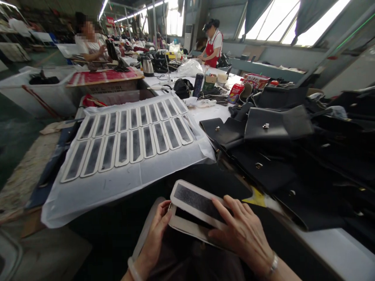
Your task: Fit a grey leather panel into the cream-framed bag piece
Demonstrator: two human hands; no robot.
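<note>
Your left hand (156, 230) grips the near-left end of a small stack of cream-rimmed patches (195, 212), fingers curled round the edge, while your right hand (241, 232) lies flat on the top one, fingers spread across its dark centre; neither hand is free. The stack sits at 6 o'clock, close to your body, above a dark piece (187, 261) on your lap. Judgement: the pinch at one end and the flat palm on top keep the pieces squared and stop them sliding. At 11 o'clock a white sheet (123, 183) carries two rows of the same patches (131, 134), laid side by side and apart from the stack, probably spaced so each can be picked singly. From 1 to 3 o'clock black leather bag pieces (278, 128) with metal clasps pile up, their near edge close to your right wrist; room is tight there. The table edge (322, 242) runs off at 4 o'clock. Open room lies between stack and sheet. Two other people (212, 43) work far off at 12 o'clock, beyond a kettle (148, 66).
</note>
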